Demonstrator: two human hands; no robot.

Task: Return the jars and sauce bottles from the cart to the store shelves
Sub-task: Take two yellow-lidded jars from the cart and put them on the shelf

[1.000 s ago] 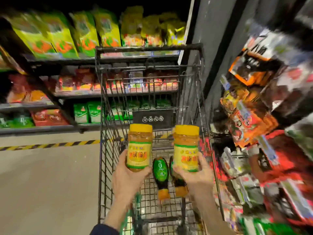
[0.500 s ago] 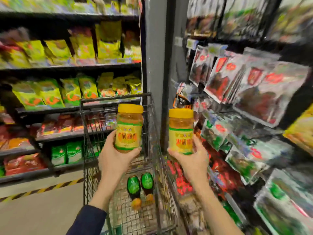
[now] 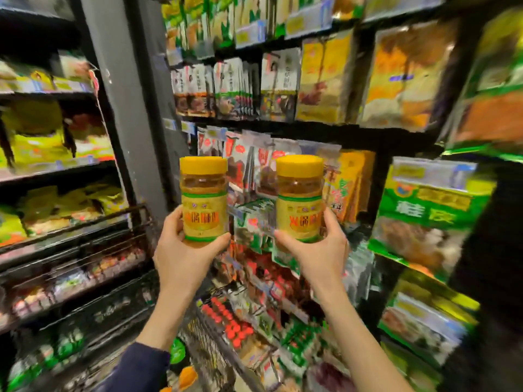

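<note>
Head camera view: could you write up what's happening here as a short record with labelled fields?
Place: store aisle, packets on shelves
Left hand: grips left jar near its base, upright
Right hand: grips right jar near its base, upright
Jars: yellow lids, yellow labels, side by side, not touching
Cart: wire cart at lower left
Jars shelved: not yet

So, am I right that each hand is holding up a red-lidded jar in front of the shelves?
Not quite: the lids are yellow, not red. The head view shows the left hand gripping the left jar and the right hand gripping the right jar, both in front of the shelves.
</note>
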